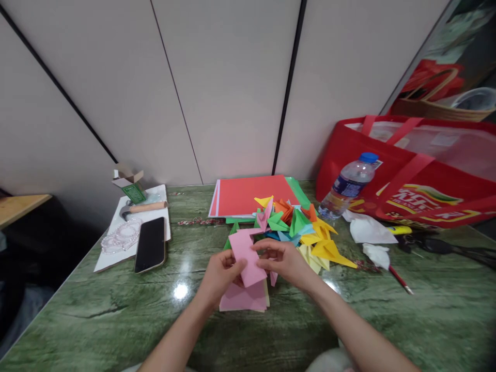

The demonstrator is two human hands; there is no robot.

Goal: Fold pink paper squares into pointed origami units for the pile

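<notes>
Both my hands hold one pink paper sheet (247, 254) just above the green marble table (96, 310). My left hand (220, 276) pinches its lower left side with closed fingers. My right hand (282, 259) grips its right edge, fingers curled over the paper. Under my hands lies a small stack of pink square sheets (244, 299). Just behind is a heap of folded paper shapes (300, 230) in yellow, green, orange and blue.
Red and green paper sheets (248, 195) lie at the back. A black phone (150, 244), bead bracelets (120, 235) and a hammer (141, 207) rest on a white board at left. A water bottle (349, 185), red bag (418, 170), tissues (368, 230) and scissors (437, 244) are at right.
</notes>
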